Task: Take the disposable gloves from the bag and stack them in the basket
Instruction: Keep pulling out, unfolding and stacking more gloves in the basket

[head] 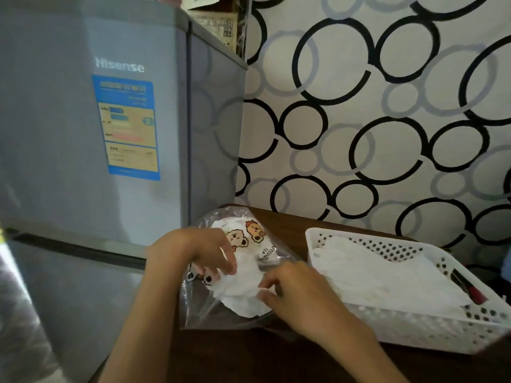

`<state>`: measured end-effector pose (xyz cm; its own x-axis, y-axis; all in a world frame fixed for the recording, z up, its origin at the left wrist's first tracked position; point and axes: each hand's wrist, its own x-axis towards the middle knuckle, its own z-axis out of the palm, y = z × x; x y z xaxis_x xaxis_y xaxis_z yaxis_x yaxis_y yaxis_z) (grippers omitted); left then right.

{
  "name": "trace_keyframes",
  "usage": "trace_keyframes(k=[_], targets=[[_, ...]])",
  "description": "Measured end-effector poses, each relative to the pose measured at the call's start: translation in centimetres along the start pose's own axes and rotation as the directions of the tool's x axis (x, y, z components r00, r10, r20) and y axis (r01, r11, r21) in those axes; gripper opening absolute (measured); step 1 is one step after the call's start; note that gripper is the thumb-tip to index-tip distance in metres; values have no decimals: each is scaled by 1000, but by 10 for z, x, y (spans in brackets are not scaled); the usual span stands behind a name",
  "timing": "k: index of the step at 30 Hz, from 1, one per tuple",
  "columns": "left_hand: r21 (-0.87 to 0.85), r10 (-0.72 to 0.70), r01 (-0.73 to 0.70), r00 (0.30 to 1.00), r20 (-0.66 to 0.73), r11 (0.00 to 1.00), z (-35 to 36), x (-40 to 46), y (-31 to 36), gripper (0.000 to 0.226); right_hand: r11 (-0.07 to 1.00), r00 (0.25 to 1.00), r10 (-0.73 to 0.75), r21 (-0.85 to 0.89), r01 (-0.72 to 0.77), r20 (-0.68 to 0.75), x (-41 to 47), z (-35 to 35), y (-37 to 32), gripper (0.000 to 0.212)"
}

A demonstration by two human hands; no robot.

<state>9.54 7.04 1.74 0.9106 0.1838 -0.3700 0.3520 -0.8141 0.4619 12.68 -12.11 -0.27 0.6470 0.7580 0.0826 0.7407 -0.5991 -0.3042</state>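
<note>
At far left stands a grey refrigerator (91,128) bearing a blue-and-yellow label, flush against the dark wooden table (276,355); it plays no part in the work. Next, the left hand (199,251) reaches into the mouth of the clear plastic bag (199,308), fingers curled and pinching the printed bag film and the white contents beneath, probably to hold the opening steady. The bag lies flat on the table's left end, its cartoon-bear print facing up. Inside it, the crumpled white disposable gloves (237,294) lie between the two hands, still within the bag. The right hand (293,291) rests on the bag's right side, fingertips bent and nipping an edge of the glove bundle, apparently to draw a piece free; how many gloves it holds cannot be told. Just beside the bag, at right, sits the white perforated basket (414,335), placed near so each transfer is short. It already holds a flat layer of white gloves (387,277), and a dark red-tipped object (467,286) lies along its right wall. Behind everything hangs a wall covering (387,106) patterned with black and grey rings. The task appears partly done.
</note>
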Motion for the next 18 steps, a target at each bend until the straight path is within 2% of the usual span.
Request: trace_keyframes(k=[4,6,8,12,14,16,18], targets=[[17,9,-9,1000,4,1000,0,-1,0,16,918,991,-23,389,73,-132,-2,-29,12,7],[78,19,-18,1000,-12,997,-1,-2,0,14,842,975,13,528,110,-224,0,-33,21,4],[96,64,-59,997,-52,994,-3,-6,3,16,762,970,57,638,111,-236,2,-33,26,3],[-39,268,-281,942,-202,959,-6,-20,25,56,642,952,184,763,73,-246,5,-33,29,5],[-14,337,-344,925,-176,939,-3,-22,35,56,561,919,266,822,98,-291,4,-40,31,6],[27,390,-390,911,-132,921,1,-18,39,45,475,896,322,871,126,-305,2,-49,37,9],[0,424,-430,891,-162,903,4,-16,41,38,436,871,383,892,124,-309,0,-58,47,11]])
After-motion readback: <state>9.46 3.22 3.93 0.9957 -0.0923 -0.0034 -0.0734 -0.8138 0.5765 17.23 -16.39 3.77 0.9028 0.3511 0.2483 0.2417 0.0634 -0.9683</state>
